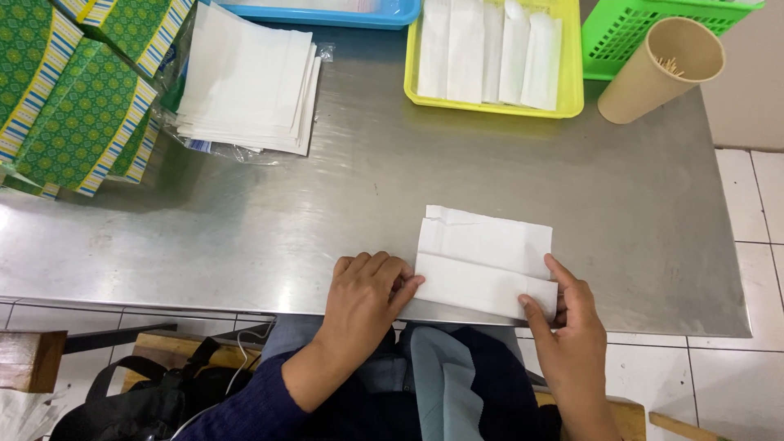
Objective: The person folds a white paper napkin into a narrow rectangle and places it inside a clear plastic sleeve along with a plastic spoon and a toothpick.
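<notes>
Two bare hands work a white paper napkin [483,263] at the near edge of a brushed steel bench [343,204]. Left of the napkin, the left hand [366,296] lies flat, fingertips pressing its left edge, clasping nothing. Beyond the napkin and far to its left stand green patterned cartons [73,98] with yellow-and-blue striped borders, then a stack of white napkins [245,77] on clear plastic wrap. Directly behind the napkin sits a yellow tray [572,90] of folded white napkins, with a blue tray [327,14] just left of it. On the napkin's right, the right hand [572,327] pinches the folded lower-right corner. Farther back on that side, a green basket [645,33] and a tan cup [660,72] tipped on its side, showing toothpicks.
</notes>
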